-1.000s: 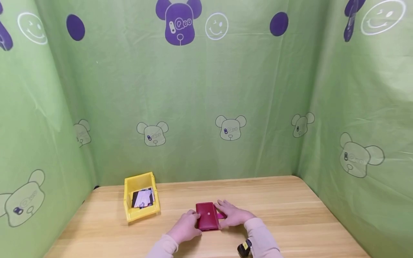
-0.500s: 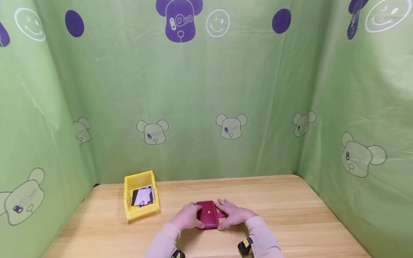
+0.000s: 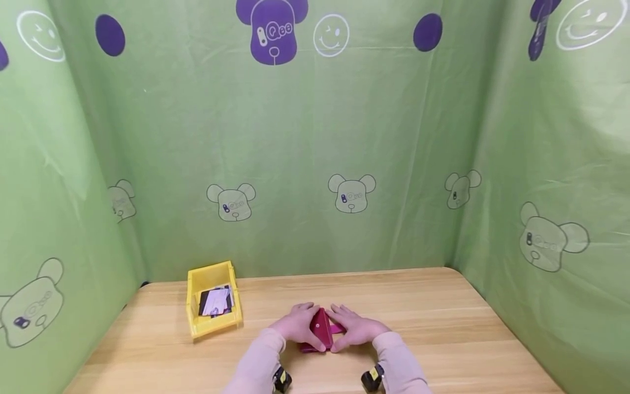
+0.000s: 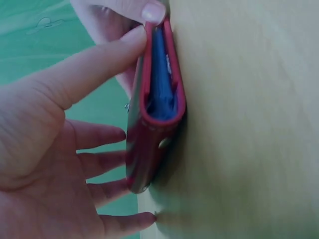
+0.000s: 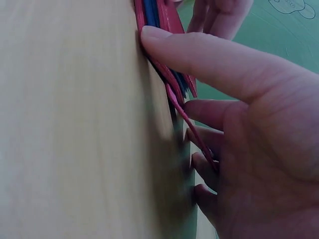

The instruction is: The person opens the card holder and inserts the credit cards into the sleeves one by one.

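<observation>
The left hand (image 3: 299, 324) and the right hand (image 3: 358, 328) face each other over a red wallet (image 3: 322, 328). The left one pinches it across, thumb at its near edge and fingers at the back; the right one holds it between thumb and bent fingers near the pink strap (image 5: 192, 127). How strongly they press, I cannot tell.

The wallet lies on the table (image 3: 443, 328), around the middle of its width and well in front of its back edge. Between the covers show blue sleeves (image 4: 160, 84). I judge it light, with covers rather stiff but bendable at the spine (image 4: 149, 149) — the sleeves look thin and floppy. The smooth cover may slip a little under dry fingers; it hardly seems fragile. A good hold is by the firm cover edges at the corners, not by the sleeves, which could crease, nor by the strap alone.

Farther out, toward the table's left back corner, stands a yellow bin (image 3: 216, 329) with cards (image 3: 215, 301) inside. Behind the back edge hangs a green curtain (image 3: 295, 131) with printed bears.
</observation>
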`<state>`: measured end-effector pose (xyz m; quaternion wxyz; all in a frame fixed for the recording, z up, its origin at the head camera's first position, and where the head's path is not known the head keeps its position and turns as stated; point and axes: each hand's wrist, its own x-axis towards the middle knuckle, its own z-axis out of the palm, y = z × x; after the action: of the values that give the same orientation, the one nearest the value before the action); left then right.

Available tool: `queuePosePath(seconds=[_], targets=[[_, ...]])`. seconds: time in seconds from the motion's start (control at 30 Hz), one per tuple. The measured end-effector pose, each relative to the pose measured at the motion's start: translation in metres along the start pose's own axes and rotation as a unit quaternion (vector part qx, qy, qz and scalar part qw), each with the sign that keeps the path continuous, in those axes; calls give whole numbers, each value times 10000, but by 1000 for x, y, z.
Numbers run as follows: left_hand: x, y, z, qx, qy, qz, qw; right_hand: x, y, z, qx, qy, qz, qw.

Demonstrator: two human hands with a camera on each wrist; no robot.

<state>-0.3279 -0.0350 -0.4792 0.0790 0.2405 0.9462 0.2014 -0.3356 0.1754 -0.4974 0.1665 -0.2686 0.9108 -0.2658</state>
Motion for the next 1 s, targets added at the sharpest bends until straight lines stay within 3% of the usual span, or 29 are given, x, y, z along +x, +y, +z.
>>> queuePosePath(seconds=[0.2,0.37,0.6,1.0], targets=[[0,5,1,435,-53,206,9988,1,-1,2,-9,25,-106,9999],[3,0,1,366,9,303,9989,0,-2,2,18,27,-50,10000],[-2,-11,-9,-384,202,604,9972,1,-1,0,7,57,-28,10000],[-32,-46,-27,-1393,426,744,9865,3,0,1,20,52,-15,10000]])
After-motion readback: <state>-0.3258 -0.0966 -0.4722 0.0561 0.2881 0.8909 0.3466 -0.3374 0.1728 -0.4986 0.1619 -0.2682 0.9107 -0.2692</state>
